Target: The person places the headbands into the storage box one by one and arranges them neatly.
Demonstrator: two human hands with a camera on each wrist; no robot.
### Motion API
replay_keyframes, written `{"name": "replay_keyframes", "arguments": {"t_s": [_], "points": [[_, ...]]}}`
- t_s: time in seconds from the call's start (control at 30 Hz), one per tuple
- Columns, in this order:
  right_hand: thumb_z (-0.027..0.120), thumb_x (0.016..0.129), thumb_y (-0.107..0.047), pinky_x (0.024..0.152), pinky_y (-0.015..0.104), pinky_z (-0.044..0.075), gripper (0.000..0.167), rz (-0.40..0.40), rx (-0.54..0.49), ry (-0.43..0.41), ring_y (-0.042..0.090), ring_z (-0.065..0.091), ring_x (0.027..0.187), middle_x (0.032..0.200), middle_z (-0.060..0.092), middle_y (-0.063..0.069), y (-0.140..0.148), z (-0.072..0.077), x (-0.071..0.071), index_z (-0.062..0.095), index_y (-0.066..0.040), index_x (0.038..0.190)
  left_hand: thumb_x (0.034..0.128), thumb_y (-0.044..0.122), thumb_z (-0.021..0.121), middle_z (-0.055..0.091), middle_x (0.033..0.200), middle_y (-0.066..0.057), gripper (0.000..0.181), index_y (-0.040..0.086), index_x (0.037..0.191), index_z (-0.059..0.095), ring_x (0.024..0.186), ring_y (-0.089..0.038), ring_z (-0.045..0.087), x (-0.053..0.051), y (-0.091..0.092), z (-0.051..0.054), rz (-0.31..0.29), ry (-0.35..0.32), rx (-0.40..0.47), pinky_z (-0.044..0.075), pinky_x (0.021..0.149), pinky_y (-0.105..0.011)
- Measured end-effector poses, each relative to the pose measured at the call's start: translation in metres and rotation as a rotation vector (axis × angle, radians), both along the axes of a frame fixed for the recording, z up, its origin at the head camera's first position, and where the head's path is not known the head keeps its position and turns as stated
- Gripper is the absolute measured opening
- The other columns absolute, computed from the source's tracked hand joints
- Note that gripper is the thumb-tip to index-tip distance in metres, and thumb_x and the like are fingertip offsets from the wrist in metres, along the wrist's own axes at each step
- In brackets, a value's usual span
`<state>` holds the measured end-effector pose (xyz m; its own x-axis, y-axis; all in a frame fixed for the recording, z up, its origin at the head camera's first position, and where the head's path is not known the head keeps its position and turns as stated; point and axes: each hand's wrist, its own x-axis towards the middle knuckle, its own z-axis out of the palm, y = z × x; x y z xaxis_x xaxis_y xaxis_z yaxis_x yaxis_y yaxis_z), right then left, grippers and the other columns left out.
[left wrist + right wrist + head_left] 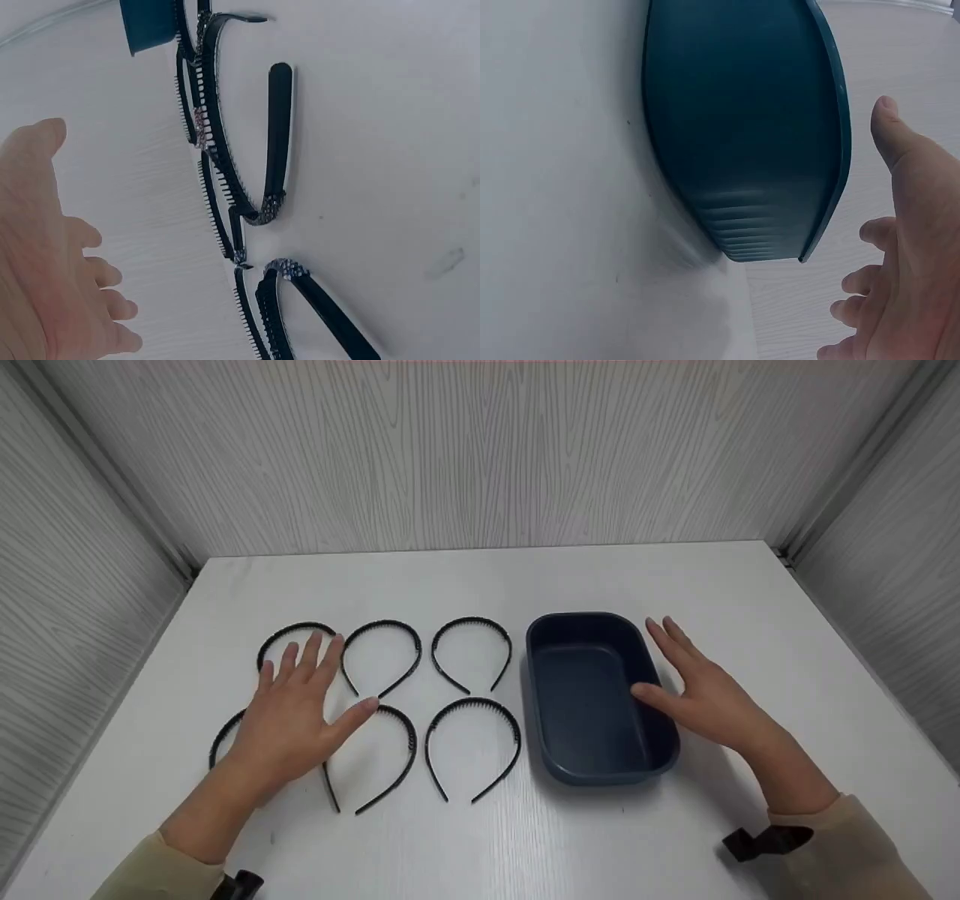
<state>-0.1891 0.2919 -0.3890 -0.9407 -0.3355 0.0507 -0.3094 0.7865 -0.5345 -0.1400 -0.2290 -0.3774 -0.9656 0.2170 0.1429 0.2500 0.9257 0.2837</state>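
Observation:
Several black toothed headbands lie in two rows on the white table, among them a back-row headband [418, 649] and a front-row headband [517, 735]. Above the leftmost ones hovers my left hand [289, 727], fingers spread, partly hiding them; it holds nothing. In the left wrist view this hand [52, 262] is apart from the headbands [279, 127]. A dark blue rectangular bin [592, 712] stands right of the rows, nothing inside. My right hand [712, 697] is beside its right wall, fingers extended, thumb over the rim. The right wrist view shows a gap between hand [915, 255] and bin [742, 127].
The white table [480, 847] is bounded by a wood-grain back panel [480, 457] and side panels, a left panel [67, 585] and a right panel [892, 547]. Dark straps with camera mounts [769, 841] sit on both sleeves.

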Motion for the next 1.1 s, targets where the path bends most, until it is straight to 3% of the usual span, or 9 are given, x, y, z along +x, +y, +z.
{"name": "replay_keyframes", "arguments": {"t_s": [0.2,0.33,0.5,0.63,0.77,0.87,0.97,1.0,1.1], "points": [[0.066,0.105,-0.049,0.118,0.074,0.025,0.09,0.012,-0.054,-0.025,0.046,0.018,0.158,0.178,0.005,0.01,0.002,-0.01,-0.007,0.011,-0.027,0.173,0.1046,0.061,0.057,0.021,0.172,-0.025,0.091,0.006,0.169,0.023,0.158,-0.05,0.017,0.0,-0.026,0.004,-0.012,0.018,0.124,0.01,0.125,-0.069],[0.068,0.104,-0.047,0.119,0.072,0.024,0.089,0.027,-0.083,-0.033,0.043,0.017,0.159,0.178,0.008,0.01,0.004,-0.019,-0.011,0.013,-0.028,0.173,0.1059,0.053,0.06,0.022,0.173,-0.023,0.086,0.009,0.17,0.024,0.158,-0.045,0.021,0.0,-0.047,0.007,-0.005,-0.008,0.222,0.012,0.127,-0.063],[0.07,0.105,-0.038,0.122,0.066,0.026,0.086,0.062,-0.152,-0.026,0.039,0.017,0.16,0.177,0.013,0.009,0.008,-0.031,-0.015,0.017,-0.028,0.172,0.1068,0.047,0.062,0.032,0.169,-0.025,0.079,0.015,0.17,0.028,0.153,-0.05,0.031,-0.002,-0.072,0.007,0.034,-0.049,0.331,0.025,0.12,-0.069],[0.069,0.106,-0.029,0.125,0.035,0.029,0.081,0.091,-0.231,-0.016,0.031,0.018,0.161,0.176,0.016,0.004,0.01,-0.038,-0.017,0.02,-0.029,0.171,0.107,0.045,0.063,0.039,0.164,-0.026,0.075,0.019,0.169,0.03,0.15,-0.052,0.034,-0.005,-0.091,0.002,0.07,-0.086,0.398,0.03,0.115,-0.072],[0.067,0.107,-0.026,0.114,0.01,0.025,0.078,0.082,-0.288,-0.028,0.028,0.02,0.16,0.176,0.02,0.001,0.01,-0.042,-0.017,0.023,-0.034,0.17,0.1057,0.042,0.067,0.044,0.163,-0.021,0.074,0.017,0.168,0.034,0.15,-0.047,0.038,-0.009,-0.107,-0.007,0.087,-0.107,0.464,0.032,0.116,-0.069],[0.067,0.107,-0.027,0.12,0.022,0.027,0.077,0.064,-0.299,-0.042,0.028,0.02,0.16,0.175,0.021,0.0,0.008,-0.043,-0.017,0.023,-0.037,0.17,0.1042,0.039,0.071,0.051,0.159,-0.017,0.071,0.015,0.164,0.042,0.147,-0.022,0.049,-0.012,-0.118,-0.015,0.096,-0.106,0.491,0.04,0.119,-0.036],[0.066,0.107,-0.027,0.123,0.034,0.025,0.077,0.054,-0.299,-0.05,0.027,0.019,0.161,0.176,0.021,-0.001,0.007,-0.044,-0.018,0.023,-0.037,0.17,0.103,0.037,0.073,0.057,0.153,-0.017,0.066,0.009,0.158,0.051,0.132,0.004,0.053,-0.014,-0.127,-0.023,0.094,-0.106,0.51,0.039,0.104,-0.007],[0.066,0.107,-0.027,0.123,0.036,0.025,0.077,0.054,-0.298,-0.05,0.027,0.018,0.161,0.176,0.021,-0.001,0.007,-0.045,-0.018,0.023,-0.037,0.17,0.1029,0.037,0.073,0.058,0.151,-0.018,0.064,0.007,0.156,0.054,0.127,0.011,0.051,-0.014,-0.129,-0.026,0.094,-0.111,0.522,0.037,0.098,-0.001],[0.066,0.107,-0.028,0.122,0.027,0.023,0.077,0.057,-0.298,-0.054,0.026,0.018,0.161,0.176,0.02,-0.001,0.007,-0.047,-0.02,0.023,-0.037,0.17,0.1025,0.037,0.074,0.06,0.149,-0.021,0.062,0.003,0.152,0.057,0.12,0.014,0.053,-0.016,-0.136,-0.033,0.101,-0.135,0.56,0.042,0.095,-0.004]]}}
